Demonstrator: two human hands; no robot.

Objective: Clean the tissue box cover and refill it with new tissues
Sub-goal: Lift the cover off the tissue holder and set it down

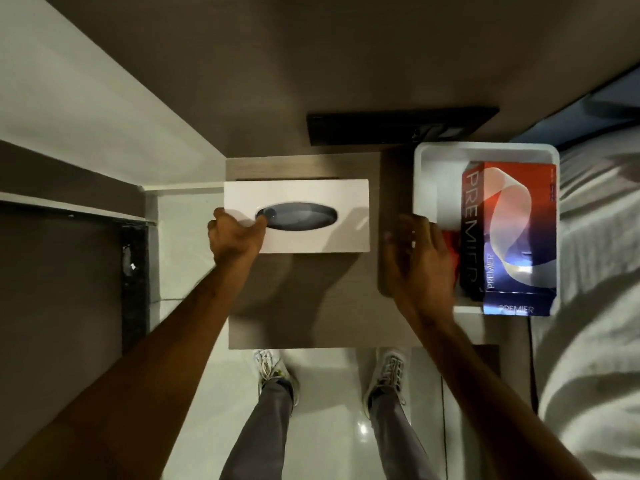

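White tissue box cover [296, 216] sits on the table [304, 306], the left hand [235, 237] clamping its left end, a fingertip in the slot; it could slide or tip. The right hand [420, 258] reaches into the white tray [485, 148] beside the tissue boxes [512, 230]; its grip is blurred, cannot tell. Bed [595, 271] crowds the right.

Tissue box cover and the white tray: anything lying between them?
Only the right hand hangs over bare table between the tissue box cover and white tray, in the head view.
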